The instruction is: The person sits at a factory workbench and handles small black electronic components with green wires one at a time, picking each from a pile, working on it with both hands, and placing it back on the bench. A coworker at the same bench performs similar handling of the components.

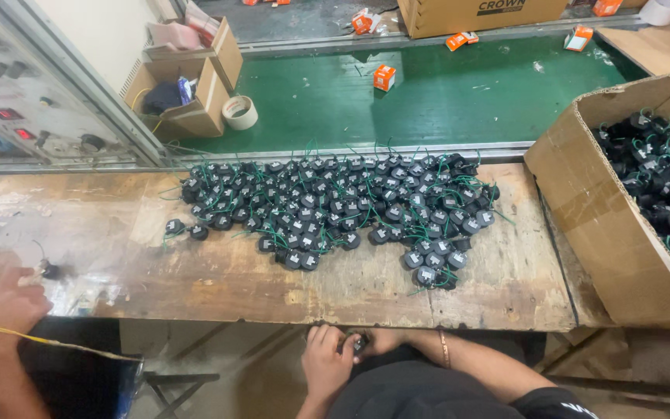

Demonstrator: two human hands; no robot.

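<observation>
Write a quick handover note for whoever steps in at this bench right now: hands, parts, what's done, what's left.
Left hand and right hand meet below the worn wooden bench, fingers closed round one small dark part; details hidden.
Small black round parts with green wires lie spread across the bench.
The open cardboard box at right holds more.
Done or left: cannot tell.
A co-worker's hand works at far left.

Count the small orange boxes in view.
6: one orange box on the green belt, four along the far rail, one cut off at top. More may be hidden.
</observation>
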